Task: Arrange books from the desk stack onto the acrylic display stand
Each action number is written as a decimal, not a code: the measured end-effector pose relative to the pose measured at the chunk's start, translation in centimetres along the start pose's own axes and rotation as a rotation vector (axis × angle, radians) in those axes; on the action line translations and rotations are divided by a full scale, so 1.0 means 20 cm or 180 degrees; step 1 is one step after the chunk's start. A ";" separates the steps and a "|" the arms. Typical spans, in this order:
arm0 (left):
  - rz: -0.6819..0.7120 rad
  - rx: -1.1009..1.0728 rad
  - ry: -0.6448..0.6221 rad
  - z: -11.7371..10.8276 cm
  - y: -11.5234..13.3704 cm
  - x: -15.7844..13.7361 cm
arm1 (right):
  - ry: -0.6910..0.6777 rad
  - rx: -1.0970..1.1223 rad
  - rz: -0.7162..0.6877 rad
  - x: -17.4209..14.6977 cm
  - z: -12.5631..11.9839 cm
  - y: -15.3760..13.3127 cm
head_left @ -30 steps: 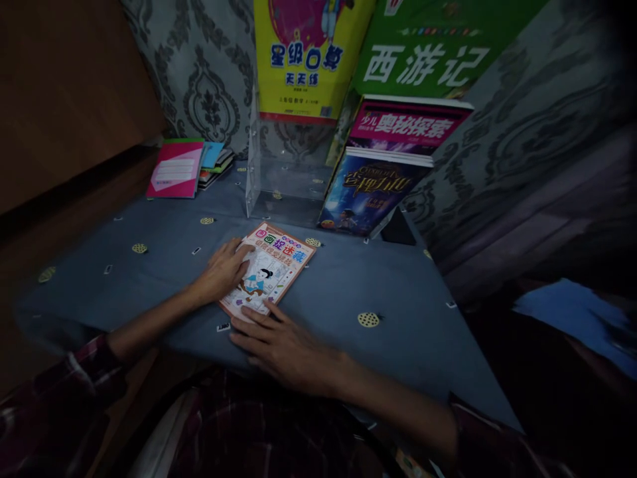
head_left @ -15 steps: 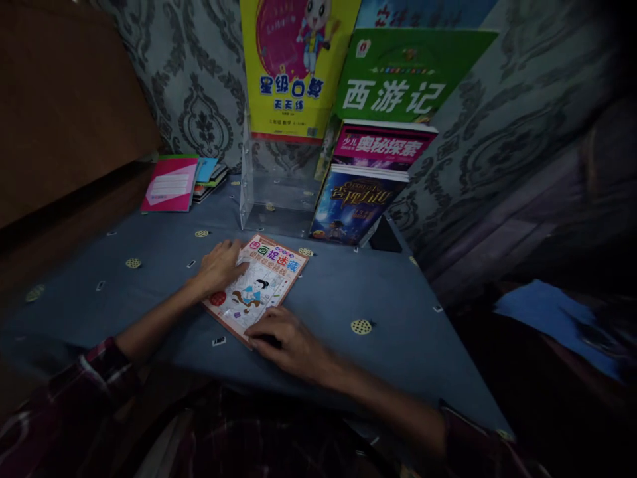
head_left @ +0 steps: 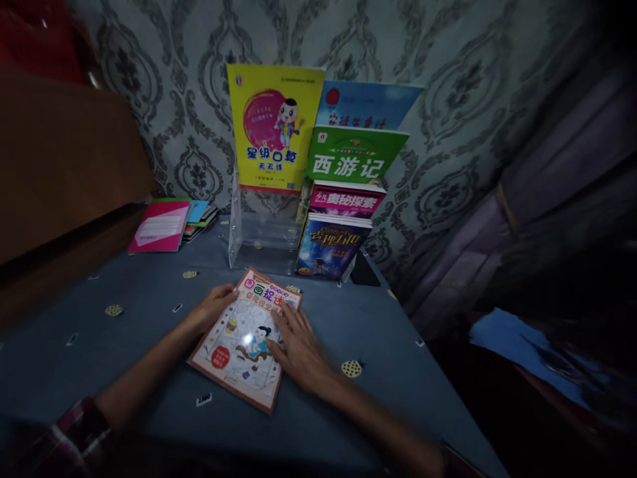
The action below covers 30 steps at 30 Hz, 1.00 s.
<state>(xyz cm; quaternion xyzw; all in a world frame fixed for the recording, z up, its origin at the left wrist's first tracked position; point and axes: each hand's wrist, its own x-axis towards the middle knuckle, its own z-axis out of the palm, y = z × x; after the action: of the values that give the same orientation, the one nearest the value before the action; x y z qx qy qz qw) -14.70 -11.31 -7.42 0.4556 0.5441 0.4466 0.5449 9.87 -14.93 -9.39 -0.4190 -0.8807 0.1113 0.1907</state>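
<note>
A picture book point(head_left: 243, 348) with a cartoon figure and coloured Chinese characters on its cover lies closed and slanted on the table. At the book's upper left edge is my left hand point(head_left: 216, 307), its fingers closed on that edge. My right hand point(head_left: 301, 348) rests open on the right side of the cover, fingers stretched out and hiding part of the title. Behind the book stands a clear stepped rack point(head_left: 266, 259). Its right side holds a dark blue book point(head_left: 331, 249), a pink book point(head_left: 346, 199), a green book point(head_left: 355, 156) and a light blue book point(head_left: 368, 106).
A yellow workbook point(head_left: 273, 133) stands at the rack's upper left. Booklets with a pink one point(head_left: 162, 226) on top lie at the back left. A dark flat object point(head_left: 365, 271) is right of the rack. Blue cloth point(head_left: 522, 352) lies beyond the table's right edge.
My right hand has moved from the book's lower edge up onto the right of its cover. My left hand has drawn back from the cover to the edge. The camera view has tilted up.
</note>
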 end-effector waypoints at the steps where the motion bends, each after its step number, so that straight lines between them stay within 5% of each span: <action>1: -0.0004 -0.0131 0.0041 0.01 -0.01 -0.01 | -0.0069 -0.0067 0.0086 0.02 0.00 0.01; 7: -0.0051 -0.0772 -0.0010 0.07 -0.02 -0.04 | -0.0036 -0.0177 0.0603 0.15 -0.01 0.11; 15: -0.0183 -0.1640 -0.0068 0.15 0.02 -0.09 | 0.0126 0.0563 0.0774 0.17 0.00 0.21; 24: -0.0024 -0.1808 -0.0244 0.18 0.03 -0.11 | 0.1076 0.1868 0.0997 0.17 0.04 0.29; 30: -0.0022 -0.1906 -0.0156 0.18 0.04 -0.11 | 0.1297 0.3926 0.1078 0.18 -0.01 0.21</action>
<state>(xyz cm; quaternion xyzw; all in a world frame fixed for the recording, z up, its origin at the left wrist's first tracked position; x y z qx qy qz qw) -11.08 -13.39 -6.16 0.2834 0.3763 0.5742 0.6696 10.86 -9.49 -9.88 -0.3784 -0.5243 0.5412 0.5376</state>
